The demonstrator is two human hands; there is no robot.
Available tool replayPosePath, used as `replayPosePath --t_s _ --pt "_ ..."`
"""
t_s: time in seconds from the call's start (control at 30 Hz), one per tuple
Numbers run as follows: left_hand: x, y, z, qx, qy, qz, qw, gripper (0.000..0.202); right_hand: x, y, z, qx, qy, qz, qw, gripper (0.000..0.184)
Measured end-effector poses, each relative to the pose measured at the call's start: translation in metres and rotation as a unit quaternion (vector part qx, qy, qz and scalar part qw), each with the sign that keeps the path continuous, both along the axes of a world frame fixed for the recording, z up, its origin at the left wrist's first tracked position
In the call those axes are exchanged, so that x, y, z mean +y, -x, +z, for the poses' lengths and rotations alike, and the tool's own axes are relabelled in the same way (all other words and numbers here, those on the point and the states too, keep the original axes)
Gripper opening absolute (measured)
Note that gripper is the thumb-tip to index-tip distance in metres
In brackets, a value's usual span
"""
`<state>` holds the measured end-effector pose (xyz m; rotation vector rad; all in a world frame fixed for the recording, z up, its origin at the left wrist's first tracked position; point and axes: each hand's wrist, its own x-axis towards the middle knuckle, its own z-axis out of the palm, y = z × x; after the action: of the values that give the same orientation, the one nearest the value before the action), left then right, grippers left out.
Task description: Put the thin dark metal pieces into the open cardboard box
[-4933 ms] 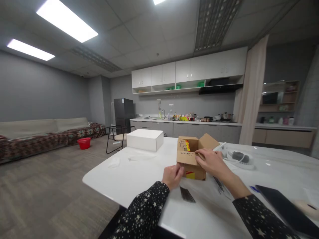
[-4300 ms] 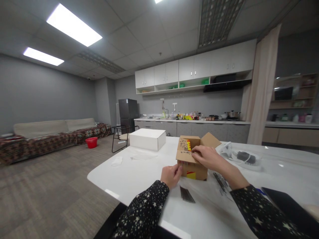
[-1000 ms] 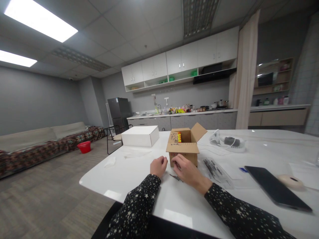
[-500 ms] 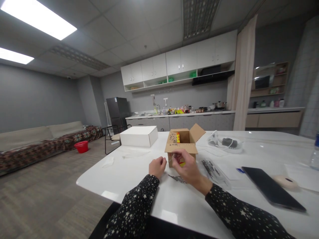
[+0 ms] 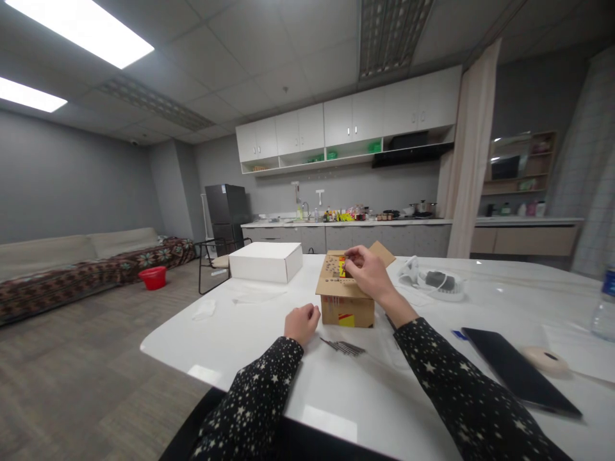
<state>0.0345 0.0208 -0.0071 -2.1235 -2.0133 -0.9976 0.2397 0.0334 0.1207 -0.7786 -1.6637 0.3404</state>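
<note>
Cardboard box point(image 5: 346, 301) at 12 o'clock on table point(image 5: 250, 333). Right hand point(image 5: 368, 272) pinched narrow over its flap; whether it holds anything is unclear. Left hand point(image 5: 301, 323) fisted, empty, nails point(image 5: 343, 347) at its 3 o'clock.

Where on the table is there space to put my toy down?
Bare table lies between the white box and the left hand, and along the near edge, on this side of the thin dark sticks. It is crowded around the cardboard box, where the right hand is, and by the black tablet.

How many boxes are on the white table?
2. A brown cardboard box sits in front of the person, with the right hand over its open top. A closed white box sits farther back, to the left. None looks hidden.
</note>
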Motion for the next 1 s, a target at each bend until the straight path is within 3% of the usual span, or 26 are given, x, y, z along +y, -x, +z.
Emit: replayPosePath --t_s 0.17,0.4,0.6,1.0 --pt "0.001 0.000 -0.001 0.003 0.001 -0.001 1.000 0.041 0.008 0.004 -0.009 -0.018 -0.014 0.027 0.999 0.016" --pt "0.002 0.000 -0.003 0.011 0.002 0.000 1.000 0.040 0.007 0.004 -0.009 -0.020 -0.026 0.048 0.998 0.012" --pt "0.000 -0.001 0.000 0.016 0.004 -0.001 1.000 0.040 0.010 0.006 -0.014 -0.060 -0.056 0.015 0.996 0.014" --pt "-0.001 -0.001 0.000 0.017 0.008 0.000 1.000 0.040 0.011 0.008 -0.017 -0.065 -0.080 0.015 0.995 0.013"
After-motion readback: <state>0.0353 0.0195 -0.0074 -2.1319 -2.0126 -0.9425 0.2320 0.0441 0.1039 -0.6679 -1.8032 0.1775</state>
